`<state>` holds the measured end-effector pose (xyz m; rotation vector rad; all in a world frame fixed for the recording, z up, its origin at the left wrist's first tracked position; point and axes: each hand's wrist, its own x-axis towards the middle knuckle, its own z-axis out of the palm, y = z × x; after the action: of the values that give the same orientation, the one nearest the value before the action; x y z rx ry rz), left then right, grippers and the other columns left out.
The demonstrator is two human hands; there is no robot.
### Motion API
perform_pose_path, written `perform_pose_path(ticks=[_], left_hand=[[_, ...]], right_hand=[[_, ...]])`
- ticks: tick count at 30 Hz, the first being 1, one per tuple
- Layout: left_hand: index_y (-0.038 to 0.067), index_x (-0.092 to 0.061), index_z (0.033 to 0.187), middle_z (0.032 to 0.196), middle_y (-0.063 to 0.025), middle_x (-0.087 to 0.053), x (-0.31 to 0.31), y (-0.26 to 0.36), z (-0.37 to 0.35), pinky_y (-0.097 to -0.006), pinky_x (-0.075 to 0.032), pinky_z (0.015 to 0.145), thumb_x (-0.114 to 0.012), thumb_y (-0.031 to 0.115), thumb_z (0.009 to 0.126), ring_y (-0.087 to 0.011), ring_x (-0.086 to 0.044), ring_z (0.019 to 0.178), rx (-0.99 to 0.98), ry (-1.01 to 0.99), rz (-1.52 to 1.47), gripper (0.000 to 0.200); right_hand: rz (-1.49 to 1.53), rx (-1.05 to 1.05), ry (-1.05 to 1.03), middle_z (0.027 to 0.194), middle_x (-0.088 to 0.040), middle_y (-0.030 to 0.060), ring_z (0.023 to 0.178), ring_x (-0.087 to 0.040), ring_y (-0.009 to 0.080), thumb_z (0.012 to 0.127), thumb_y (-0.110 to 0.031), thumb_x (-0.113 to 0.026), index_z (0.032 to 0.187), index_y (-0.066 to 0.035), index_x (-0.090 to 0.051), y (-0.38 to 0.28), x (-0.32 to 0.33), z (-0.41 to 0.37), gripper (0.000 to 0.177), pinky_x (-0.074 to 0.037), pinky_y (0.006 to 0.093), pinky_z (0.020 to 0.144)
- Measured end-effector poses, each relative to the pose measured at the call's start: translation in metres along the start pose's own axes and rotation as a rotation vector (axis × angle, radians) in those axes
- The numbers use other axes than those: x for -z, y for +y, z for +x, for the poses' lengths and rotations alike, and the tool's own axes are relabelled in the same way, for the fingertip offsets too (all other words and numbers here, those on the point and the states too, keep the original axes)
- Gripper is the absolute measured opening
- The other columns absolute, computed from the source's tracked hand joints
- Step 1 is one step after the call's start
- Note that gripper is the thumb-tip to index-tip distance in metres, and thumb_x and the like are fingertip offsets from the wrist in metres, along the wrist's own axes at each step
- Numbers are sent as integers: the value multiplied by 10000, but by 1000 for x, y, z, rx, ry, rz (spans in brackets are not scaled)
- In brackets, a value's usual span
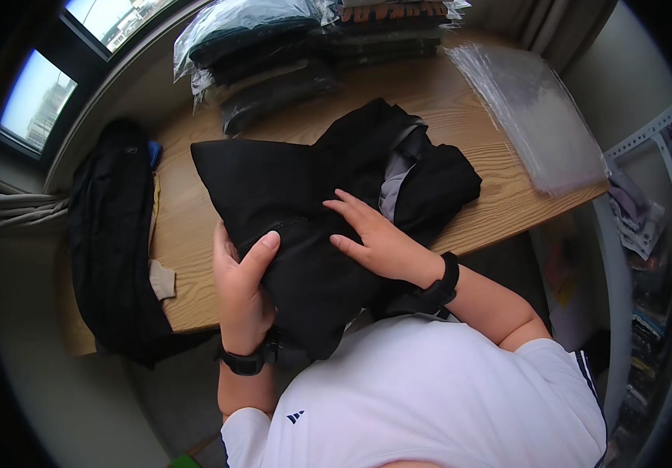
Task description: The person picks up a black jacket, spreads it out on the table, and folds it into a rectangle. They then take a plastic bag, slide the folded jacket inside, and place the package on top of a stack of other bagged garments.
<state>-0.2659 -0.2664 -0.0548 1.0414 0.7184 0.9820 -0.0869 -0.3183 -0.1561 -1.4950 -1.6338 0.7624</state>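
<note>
A black garment (273, 183) with a light grey lining (395, 184) lies bunched on the wooden table and hangs over its front edge toward my body. At its left side, my left hand (244, 281) grips the cloth, thumb on top near a short seam and fingers partly hidden beneath. My right hand (379, 238) rests on the middle of the garment with fingers spread, just left of the exposed lining. Each wrist wears a black band.
Dark folded clothes (121, 234) are piled along the table's left end. Plastic-wrapped garments (265, 70) stand stacked at the back. Flat clear plastic bags (527, 117) lie at the right on the wooden table (461, 93). A metal shelf (613, 257) with packed items stands beyond.
</note>
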Motion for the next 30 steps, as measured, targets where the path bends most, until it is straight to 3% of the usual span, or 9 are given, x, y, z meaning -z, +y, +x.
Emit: perform_pose_path(ticks=[4,6,8,12,13,18,21,25,30], left_hand=[[-86,-242,1378,1197,-171,-517,-36,-5,33,-311,-470,922,-652,95,845,-213,-568,1052,-46,-40,71,696],[-96,-167,1404,1200,-190,-515,-62,-9,57,-293,-455,936,-654,160,874,-203,-565,1055,70,-180,74,764],[-39,-318,1378,1189,-165,-554,-76,-26,77,-296,-451,947,-584,187,926,-180,-581,1050,-1,-379,128,571],[96,-421,1379,1405,-163,-420,-65,-48,83,-445,-246,1106,-600,336,896,-337,-314,1355,-565,-728,1235,568],[129,-373,1417,1476,-168,-314,-64,-52,80,-532,-103,1123,-547,441,891,-372,-161,1406,-479,-779,1420,635],[162,-308,1452,1526,-149,-201,-58,-63,76,-585,-72,1105,-463,489,911,-397,-94,1413,-445,-785,1528,651],[177,-328,1444,1514,-167,-217,-55,-66,79,-620,-97,1085,-460,525,909,-430,-120,1397,-429,-754,1483,652],[169,-330,1444,1526,-162,-197,-46,-66,85,-591,-61,1101,-449,520,915,-416,-94,1408,-311,-753,1356,646],[157,-338,1442,1530,-172,-177,-38,-69,85,-567,-44,1111,-476,533,894,-399,-72,1418,-261,-780,1308,679]], right_hand=[[317,30,33,1410,-383,195,1291,-406,297,940,-285,-518,1346,-36,-406,30,-8,3,488,-345,383,1053],[867,-77,-132,1355,-448,122,1222,-458,193,964,-260,-493,1324,-19,-422,46,-1,-5,439,-401,325,1001],[885,39,-5,1294,-486,72,1165,-471,125,984,-256,-465,1309,-19,-438,44,10,-14,403,-437,273,948],[650,128,126,1330,-458,85,1176,-468,124,997,-228,-440,1348,-39,-395,42,28,-12,401,-440,270,950],[671,119,125,1334,-455,86,1176,-468,125,997,-227,-441,1351,-39,-391,42,30,-12,404,-438,271,953],[852,35,72,1351,-439,88,1178,-468,131,995,-217,-449,1369,-44,-366,39,29,-14,420,-430,276,967],[1496,-274,74,1380,-411,90,1187,-464,140,978,-195,-484,1395,-41,-318,42,16,-14,475,-417,283,982],[928,-382,69,1365,-425,89,1189,-464,144,934,-89,-519,1409,-30,-301,6,48,-35,526,-423,298,994],[1501,-358,95,1288,-506,73,1161,-507,168,897,-69,-510,1348,-34,-392,44,58,-66,467,-397,335,998]])
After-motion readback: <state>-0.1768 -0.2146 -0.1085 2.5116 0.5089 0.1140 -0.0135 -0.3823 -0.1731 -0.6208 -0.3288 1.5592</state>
